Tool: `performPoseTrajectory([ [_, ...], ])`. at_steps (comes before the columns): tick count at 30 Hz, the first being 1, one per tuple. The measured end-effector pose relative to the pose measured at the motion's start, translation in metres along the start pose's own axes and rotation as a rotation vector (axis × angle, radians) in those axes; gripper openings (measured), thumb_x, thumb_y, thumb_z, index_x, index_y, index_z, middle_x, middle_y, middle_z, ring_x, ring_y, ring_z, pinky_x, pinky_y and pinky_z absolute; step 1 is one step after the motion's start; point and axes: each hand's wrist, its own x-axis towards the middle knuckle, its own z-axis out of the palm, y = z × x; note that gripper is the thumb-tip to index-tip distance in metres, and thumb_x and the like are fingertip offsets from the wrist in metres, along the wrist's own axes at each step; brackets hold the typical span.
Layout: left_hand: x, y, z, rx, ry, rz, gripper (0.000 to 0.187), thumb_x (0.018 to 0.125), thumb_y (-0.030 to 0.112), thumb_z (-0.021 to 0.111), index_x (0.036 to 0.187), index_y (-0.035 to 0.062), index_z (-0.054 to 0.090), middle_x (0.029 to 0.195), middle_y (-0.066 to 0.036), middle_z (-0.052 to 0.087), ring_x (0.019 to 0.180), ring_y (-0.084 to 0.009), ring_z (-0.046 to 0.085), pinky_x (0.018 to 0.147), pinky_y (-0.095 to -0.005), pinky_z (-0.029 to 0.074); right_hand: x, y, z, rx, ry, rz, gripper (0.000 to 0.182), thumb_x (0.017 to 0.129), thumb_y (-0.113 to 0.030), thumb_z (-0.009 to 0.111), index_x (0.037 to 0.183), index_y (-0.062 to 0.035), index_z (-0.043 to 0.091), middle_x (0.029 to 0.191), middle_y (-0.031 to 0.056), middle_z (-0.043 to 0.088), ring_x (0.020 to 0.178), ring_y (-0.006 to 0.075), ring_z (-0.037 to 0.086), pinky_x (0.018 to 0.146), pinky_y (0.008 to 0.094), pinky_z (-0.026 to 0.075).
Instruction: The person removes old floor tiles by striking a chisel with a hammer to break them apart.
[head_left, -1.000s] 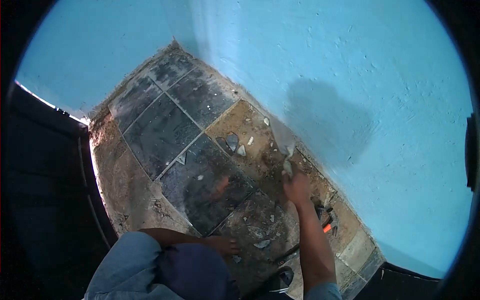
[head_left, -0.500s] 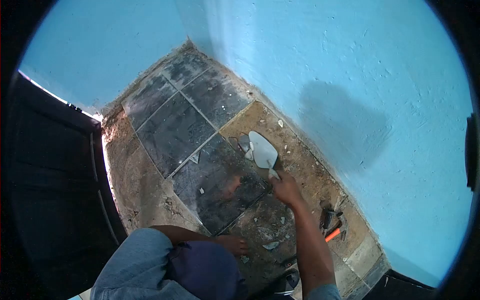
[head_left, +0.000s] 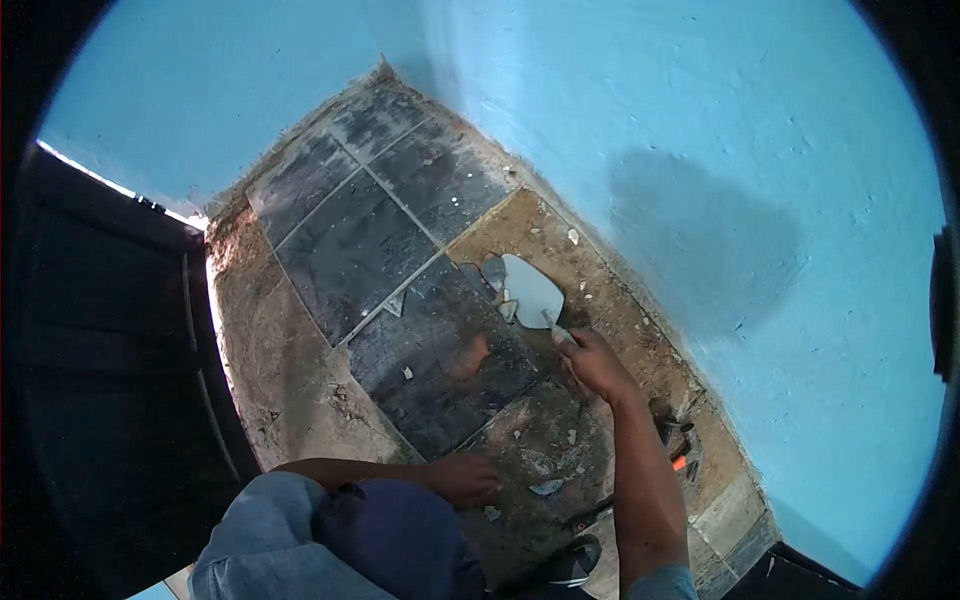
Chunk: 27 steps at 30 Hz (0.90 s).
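My right hand [head_left: 595,362] is closed round the handle of a trowel [head_left: 532,292], whose pale flat blade lies over bare brown ground beside the dark tiles. Small broken tile pieces [head_left: 508,310] touch the blade's left edge. My left hand [head_left: 467,478] is low in the view, near my knee, over the dirty floor; its fingers are partly spread and nothing shows in them. Left of the trowel lies a dark floor tile [head_left: 430,360] with a small white chip on it.
A hammer [head_left: 688,455] with an orange part lies right of my forearm, partly hidden. Blue walls [head_left: 720,120] meet at a corner beyond the tiles. A black door [head_left: 110,330] stands at the left. My shoe [head_left: 575,562] and rubble [head_left: 546,488] are at the bottom.
My right hand and the trowel have shifted slightly right and down in the view. My left hand shows more fully beside my knee. My forearm now covers more of the hammer.
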Motion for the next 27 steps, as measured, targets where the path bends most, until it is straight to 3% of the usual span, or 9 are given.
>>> performPoseTrajectory([
  [3, -0.003, -0.017, -0.044, 0.210, 0.153, -0.267, 0.034, 0.083, 0.017, 0.071, 0.114, 0.0051, 0.065, 0.111, -0.015, 0.061, 0.098, -0.0345, 0.060, 0.084, -0.0475, 0.050, 0.010, -0.006, 0.015, 0.039, 0.083, 0.017, 0.040, 0.101, -0.035, 0.059, 0.120, 0.0003, 0.063, 0.083, 0.0090, 0.064, 0.063, 0.0183, 0.062, 0.058, 0.0347, 0.050],
  [6, -0.014, -0.022, -0.102, 0.492, 0.443, -0.549, 0.042, 0.076, 0.016, 0.077, 0.114, 0.0052, 0.064, 0.106, -0.016, 0.061, 0.098, -0.0387, 0.059, 0.082, -0.0496, 0.049, 0.013, -0.001, 0.013, 0.086, -0.007, -0.006, 0.033, 0.103, -0.032, 0.057, 0.105, 0.0005, 0.062, 0.079, 0.0057, 0.059, 0.066, 0.0161, 0.056, 0.058, 0.0348, 0.047],
  [9, -0.025, -0.025, -0.132, 0.598, 0.602, -0.882, 0.035, 0.082, 0.016, 0.070, 0.114, 0.0035, 0.064, 0.108, -0.016, 0.059, 0.094, -0.0381, 0.058, 0.084, -0.0487, 0.047, -0.006, -0.007, 0.006, 0.091, -0.038, -0.010, 0.033, 0.104, -0.030, 0.056, 0.113, 0.0003, 0.062, 0.079, 0.0051, 0.058, 0.064, 0.0158, 0.057, 0.057, 0.0342, 0.048],
  [12, -0.064, -0.068, -0.119, 0.495, 0.486, -0.796, 0.039, 0.083, 0.018, 0.071, 0.119, 0.0037, 0.062, 0.113, -0.017, 0.057, 0.101, -0.0388, 0.056, 0.088, -0.0493, 0.047, -0.020, -0.009, 0.011, 0.134, 0.039, 0.115, 0.034, 0.104, -0.030, 0.056, 0.119, -0.0001, 0.062, 0.078, 0.0046, 0.058, 0.063, 0.0152, 0.057, 0.057, 0.0331, 0.049],
  [15, -0.059, -0.094, -0.134, 0.481, 0.477, -0.855, 0.041, 0.085, 0.019, 0.071, 0.121, 0.0029, 0.060, 0.117, -0.018, 0.056, 0.110, -0.0393, 0.053, 0.094, -0.0497, 0.044, -0.011, 0.006, 0.011, 0.181, -0.028, 0.127, 0.036, 0.104, -0.032, 0.057, 0.122, -0.0005, 0.062, 0.079, 0.0045, 0.059, 0.064, 0.0148, 0.058, 0.057, 0.0321, 0.049],
  [18, -0.017, -0.076, -0.168, 0.727, 0.665, -0.809, 0.044, 0.087, 0.018, 0.070, 0.127, 0.0023, 0.058, 0.119, -0.018, 0.056, 0.114, -0.0387, 0.051, 0.097, -0.0501, 0.041, -0.011, 0.000, 0.011, 0.193, -0.029, 0.135, 0.038, 0.104, -0.032, 0.056, 0.125, -0.0007, 0.061, 0.081, 0.0044, 0.060, 0.066, 0.0144, 0.058, 0.057, 0.0316, 0.050],
  [21, -0.003, -0.092, -0.183, 0.812, 0.779, -0.905, 0.047, 0.089, 0.018, 0.069, 0.131, 0.0024, 0.055, 0.120, -0.019, 0.057, 0.115, -0.0379, 0.051, 0.099, -0.0500, 0.039, -0.010, 0.002, 0.014, 0.215, -0.027, 0.137, 0.040, 0.104, -0.032, 0.055, 0.130, -0.0012, 0.059, 0.084, 0.0046, 0.061, 0.067, 0.0140, 0.059, 0.058, 0.0309, 0.050],
  [25, -0.007, -0.122, -0.187, 0.555, 0.703, -0.993, 0.052, 0.089, 0.019, 0.070, 0.136, 0.0031, 0.053, 0.126, -0.020, 0.057, 0.120, -0.0380, 0.050, 0.102, -0.0484, 0.038, -0.007, 0.009, 0.014, 0.227, -0.027, 0.128, 0.041, 0.104, -0.031, 0.055, 0.132, -0.0017, 0.058, 0.089, 0.0050, 0.062, 0.068, 0.0138, 0.059, 0.059, 0.0305, 0.050],
  [27, 0.011, -0.126, -0.186, 0.435, 0.679, -0.907, 0.052, 0.090, 0.020, 0.070, 0.136, 0.0043, 0.053, 0.128, -0.020, 0.057, 0.122, -0.0388, 0.050, 0.103, -0.0493, 0.038, -0.005, 0.011, 0.012, 0.218, -0.060, 0.125, 0.041, 0.104, -0.031, 0.056, 0.132, -0.0016, 0.059, 0.092, 0.0053, 0.062, 0.069, 0.0138, 0.059, 0.059, 0.0303, 0.051],
])
